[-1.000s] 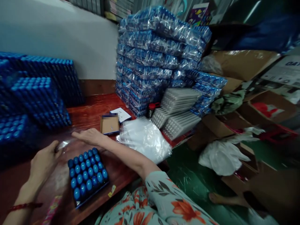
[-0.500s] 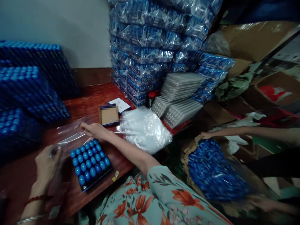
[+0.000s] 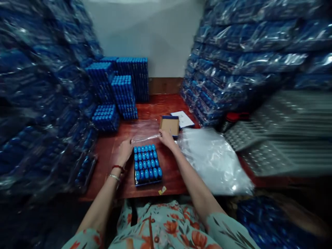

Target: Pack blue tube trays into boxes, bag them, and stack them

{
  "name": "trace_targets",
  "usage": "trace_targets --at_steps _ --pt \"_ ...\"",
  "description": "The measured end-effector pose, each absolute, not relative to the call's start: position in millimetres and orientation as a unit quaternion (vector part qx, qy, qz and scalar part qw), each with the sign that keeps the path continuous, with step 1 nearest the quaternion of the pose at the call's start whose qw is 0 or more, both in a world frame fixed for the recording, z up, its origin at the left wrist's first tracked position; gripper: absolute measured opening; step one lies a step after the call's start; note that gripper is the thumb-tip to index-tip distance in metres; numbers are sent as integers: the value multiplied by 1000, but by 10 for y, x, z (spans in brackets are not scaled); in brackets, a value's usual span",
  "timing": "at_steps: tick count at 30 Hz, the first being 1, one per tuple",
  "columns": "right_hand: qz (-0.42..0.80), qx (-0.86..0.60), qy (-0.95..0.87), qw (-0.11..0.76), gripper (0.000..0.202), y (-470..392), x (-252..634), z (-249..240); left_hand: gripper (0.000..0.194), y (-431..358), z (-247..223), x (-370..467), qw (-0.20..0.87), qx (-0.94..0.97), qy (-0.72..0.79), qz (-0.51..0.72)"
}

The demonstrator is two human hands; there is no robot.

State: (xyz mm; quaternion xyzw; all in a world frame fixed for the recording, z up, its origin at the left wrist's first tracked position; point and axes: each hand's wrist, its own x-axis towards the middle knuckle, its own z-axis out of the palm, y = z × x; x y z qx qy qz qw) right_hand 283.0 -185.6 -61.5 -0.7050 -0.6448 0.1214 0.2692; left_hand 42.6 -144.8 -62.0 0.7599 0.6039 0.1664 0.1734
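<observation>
The left hand (image 3: 125, 151) is now pinching one edge of the clear plastic bag (image 3: 145, 133) beside the tray of blue caps (image 3: 146, 165), no longer resting apart from it; the right hand (image 3: 166, 138) is gripping the other edge, fingers closed, stretching the bag's mouth open just behind the tray on the tabletop (image 3: 178, 173)

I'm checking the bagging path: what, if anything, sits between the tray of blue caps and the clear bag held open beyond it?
Nothing visible: the clear bag, held by left hand and right hand, lies directly behind the tray of blue caps.
</observation>
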Motion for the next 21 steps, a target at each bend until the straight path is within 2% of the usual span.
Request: trace_targets --at_steps 6,11,21 --pt "138 -708 -607 335 33 -1959 2650 -902 25 -1445 -797 398 230 751 580 215" --pt "164 -720 -556 382 19 -2164 2326 -1104 22 -1598 -978 388 305 721 554 285" --pt "229 -705 -458 490 23 -2990 2121 -1223 27 -2502 -1177 341 375 592 592 397"
